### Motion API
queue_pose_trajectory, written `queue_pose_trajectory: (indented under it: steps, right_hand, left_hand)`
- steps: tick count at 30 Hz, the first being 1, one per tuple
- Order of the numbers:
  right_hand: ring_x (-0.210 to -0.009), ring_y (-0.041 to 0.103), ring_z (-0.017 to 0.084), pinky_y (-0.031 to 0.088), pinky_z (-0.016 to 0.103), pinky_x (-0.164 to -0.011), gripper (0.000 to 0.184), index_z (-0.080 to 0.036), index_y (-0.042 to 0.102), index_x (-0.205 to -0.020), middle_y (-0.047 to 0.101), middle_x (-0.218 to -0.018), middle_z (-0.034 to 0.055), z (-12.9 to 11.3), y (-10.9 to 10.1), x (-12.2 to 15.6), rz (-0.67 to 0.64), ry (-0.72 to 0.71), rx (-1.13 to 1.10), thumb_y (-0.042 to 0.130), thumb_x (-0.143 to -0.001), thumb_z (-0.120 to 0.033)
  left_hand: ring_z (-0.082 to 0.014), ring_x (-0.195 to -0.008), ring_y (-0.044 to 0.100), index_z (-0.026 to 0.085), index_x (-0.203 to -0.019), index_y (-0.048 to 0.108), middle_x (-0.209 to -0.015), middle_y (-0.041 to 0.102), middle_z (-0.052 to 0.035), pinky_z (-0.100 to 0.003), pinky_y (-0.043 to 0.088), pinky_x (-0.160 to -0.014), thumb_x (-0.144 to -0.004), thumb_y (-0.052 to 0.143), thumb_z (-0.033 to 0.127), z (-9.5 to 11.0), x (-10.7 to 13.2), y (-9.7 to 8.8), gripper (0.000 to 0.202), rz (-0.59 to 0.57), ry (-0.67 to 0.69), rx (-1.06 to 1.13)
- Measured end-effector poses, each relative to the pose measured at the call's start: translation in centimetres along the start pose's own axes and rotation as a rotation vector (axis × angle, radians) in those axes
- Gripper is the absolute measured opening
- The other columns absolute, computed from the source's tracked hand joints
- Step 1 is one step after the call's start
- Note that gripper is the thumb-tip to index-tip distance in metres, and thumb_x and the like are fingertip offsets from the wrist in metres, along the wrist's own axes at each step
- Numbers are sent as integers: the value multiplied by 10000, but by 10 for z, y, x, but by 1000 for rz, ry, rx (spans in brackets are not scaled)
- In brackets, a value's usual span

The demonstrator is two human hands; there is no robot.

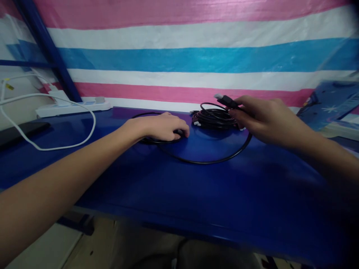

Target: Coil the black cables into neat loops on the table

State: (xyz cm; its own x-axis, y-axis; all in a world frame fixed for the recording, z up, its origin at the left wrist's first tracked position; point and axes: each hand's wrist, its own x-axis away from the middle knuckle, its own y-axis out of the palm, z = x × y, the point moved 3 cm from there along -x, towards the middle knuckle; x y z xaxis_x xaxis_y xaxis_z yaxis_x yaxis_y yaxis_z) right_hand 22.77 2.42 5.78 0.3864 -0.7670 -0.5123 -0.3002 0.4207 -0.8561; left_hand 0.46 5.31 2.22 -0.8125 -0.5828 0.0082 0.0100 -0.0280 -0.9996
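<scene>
On the blue counter (196, 201), a black cable (207, 163) bows toward the viewer between the two hands. The right hand (265, 117), raised above the surface, grasps the cable's end by a black plug (228, 101), its silver tip pointing leftward. The left hand (168, 127) lies low over dark windings, fingers curled; whether they grip the dark piece beneath cannot be told. Behind, between the hands, rests a coiled black bundle (214, 118). At left: a white power strip (73, 109) and looped white cord (56, 148); at rear, a striped sheet (182, 58).
</scene>
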Motion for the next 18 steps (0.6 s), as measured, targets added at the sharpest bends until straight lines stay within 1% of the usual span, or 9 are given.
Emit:
queue_pose_trajectory:
  steps: [3, 7, 9, 12, 13, 14, 15, 17, 18]
  right_hand:
    - [-563, 498, 176, 300, 310, -557, 341, -157, 583, -912, 610, -706, 102, 6, -2, -1, 7, 2, 6, 405, -832, -437]
    - [-611, 523, 189, 332, 319, -566, 391, -156, 623, -932, 643, -761, 110, 19, -10, -2, 16, -31, 28, 408, -819, -462]
    - [-634, 537, 193, 348, 325, -576, 419, -160, 648, -962, 655, -776, 106, 27, -17, -2, 22, 1, 19, 423, -808, -478]
    - [-603, 518, 171, 359, 324, -575, 403, -178, 662, -1020, 646, -744, 80, 43, -26, 0, 48, 137, 9, 478, -796, -457]
    - [-591, 510, 162, 363, 323, -576, 375, -185, 665, -1020, 639, -733, 70, 49, -29, 0, 51, 189, 15, 498, -802, -440]
    - [-586, 504, 156, 366, 324, -579, 344, -192, 668, -1014, 634, -728, 64, 55, -31, 1, 51, 233, 28, 514, -813, -423]
    - [-588, 504, 154, 370, 326, -586, 314, -195, 671, -1007, 633, -731, 60, 61, -34, 2, 54, 268, 45, 526, -827, -407]
    - [-591, 503, 153, 372, 335, -594, 289, -194, 678, -1010, 632, -726, 58, 74, -38, 4, 63, 323, 90, 533, -864, -397]
    - [-591, 504, 153, 371, 342, -595, 309, -192, 681, -1030, 634, -725, 62, 80, -40, 5, 66, 349, 109, 527, -885, -416]
  left_hand:
    - [-182, -896, 601, 199, -944, 646, -1001, 682, -48, -287, 411, -783, -864, 499, 295, -9, 5, -5, 192, 43, -28, -52]
    - [-165, -700, 555, 178, -824, 604, -843, 661, -78, -280, 354, -640, -938, 386, 390, -22, 15, -16, 325, 137, -209, -104]
    - [-177, -746, 572, 181, -896, 618, -906, 683, -83, -286, 358, -659, -929, 382, 357, -37, 22, -24, 297, 219, -383, -127]
    - [-219, -909, 594, 165, -1072, 606, -1124, 670, -123, -303, 384, -708, -881, 415, 318, -71, 36, -32, 311, 347, -626, -154]
    - [-222, -899, 598, 148, -1081, 604, -1110, 670, -143, -308, 389, -694, -883, 396, 334, -84, 42, -33, 341, 365, -694, -154]
    - [-211, -837, 600, 136, -1042, 615, -1021, 686, -146, -307, 388, -662, -887, 384, 363, -98, 49, -32, 359, 363, -767, -146]
    - [-187, -758, 590, 131, -973, 625, -892, 691, -127, -302, 384, -628, -886, 385, 390, -113, 58, -29, 363, 303, -869, -107]
    - [-133, -576, 537, 120, -768, 626, -601, 621, -82, -286, 366, -557, -873, 426, 423, -136, 74, -20, 378, 180, -925, -35]
    - [-103, -523, 503, 127, -706, 611, -526, 583, -57, -274, 360, -544, -878, 429, 429, -144, 82, -15, 393, 142, -916, -12]
